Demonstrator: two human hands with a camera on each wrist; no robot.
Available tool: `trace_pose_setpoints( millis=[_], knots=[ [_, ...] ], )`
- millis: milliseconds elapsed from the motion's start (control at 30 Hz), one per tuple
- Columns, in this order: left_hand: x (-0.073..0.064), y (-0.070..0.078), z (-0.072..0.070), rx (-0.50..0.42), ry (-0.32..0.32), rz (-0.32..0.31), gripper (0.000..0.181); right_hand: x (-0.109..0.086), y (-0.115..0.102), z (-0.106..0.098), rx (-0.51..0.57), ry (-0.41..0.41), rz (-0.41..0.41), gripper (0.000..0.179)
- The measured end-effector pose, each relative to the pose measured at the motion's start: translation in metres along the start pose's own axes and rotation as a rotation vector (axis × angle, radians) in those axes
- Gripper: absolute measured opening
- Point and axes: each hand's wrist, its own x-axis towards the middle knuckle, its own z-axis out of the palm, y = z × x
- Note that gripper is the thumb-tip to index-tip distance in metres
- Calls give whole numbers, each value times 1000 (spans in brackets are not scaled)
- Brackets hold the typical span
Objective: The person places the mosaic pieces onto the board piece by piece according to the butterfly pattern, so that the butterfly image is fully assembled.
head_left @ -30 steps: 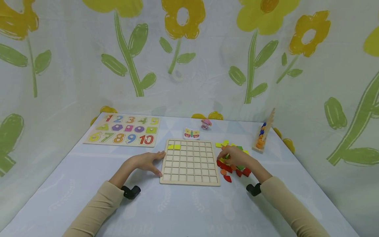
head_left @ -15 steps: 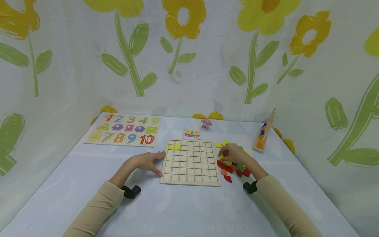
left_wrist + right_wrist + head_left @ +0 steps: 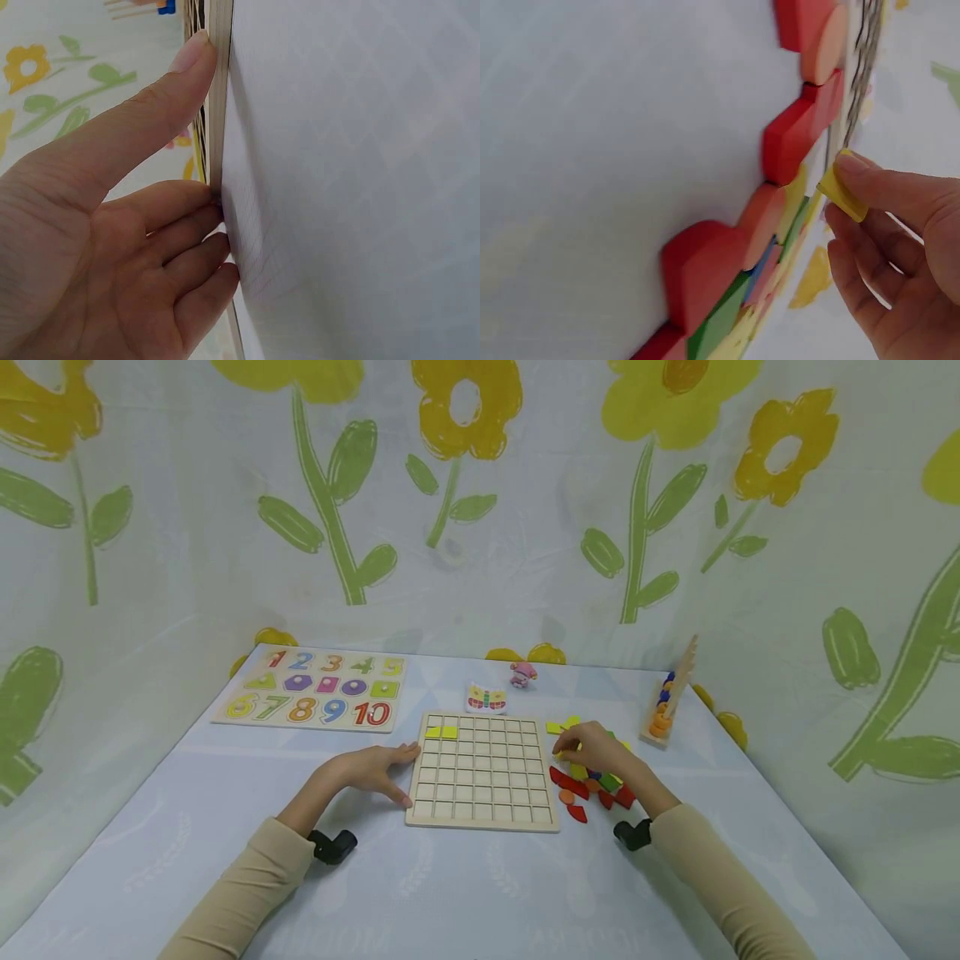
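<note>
A wooden grid board (image 3: 482, 775) lies on the table, with two yellow pieces (image 3: 448, 732) in its upper left cells. My left hand (image 3: 372, 770) rests at the board's left side, thumb and fingertips touching the edge; the left wrist view shows the thumb (image 3: 150, 112) stretched along it. Right of the board, my right hand (image 3: 597, 752) is over a pile of coloured shapes. Between thumb and fingers it pinches a small flat yellow piece (image 3: 843, 196), raised above the pile. Red pieces (image 3: 705, 262), orange discs (image 3: 825, 46) and a green piece (image 3: 718, 322) lie below.
A number puzzle board (image 3: 307, 689) lies at the back left. Behind the grid board are a butterfly picture card (image 3: 486, 699) and a small pink figurine (image 3: 522, 674). A wooden bead stand (image 3: 667, 702) rises at the back right, near the flowered cloth wall.
My right hand has lifted slightly from the pile, uncovering more yellow and blue pieces beneath it. The left hand and the grid board stay in place.
</note>
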Motion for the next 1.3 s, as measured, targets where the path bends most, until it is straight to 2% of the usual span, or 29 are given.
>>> trace_pose_setpoints(
  millis=[200, 433, 700, 933, 1300],
  knots=[
    [1, -2, 1, -5, -6, -16, 100, 7, -11, -2, 15, 32, 12, 10],
    [1, -4, 2, -6, -2, -16, 100, 22, -26, 4, 126, 38, -18, 13],
    [1, -3, 2, 2, -1, -20, 99, 43, -48, 13, 205, 25, 27, 17],
    [1, -4, 1, 6, 11, 8, 99, 61, -63, 20, 206, 55, -22, 15],
    [0, -1, 1, 10, 12, 11, 98, 86, -72, 36, 197, 74, -40, 13]
  ],
)
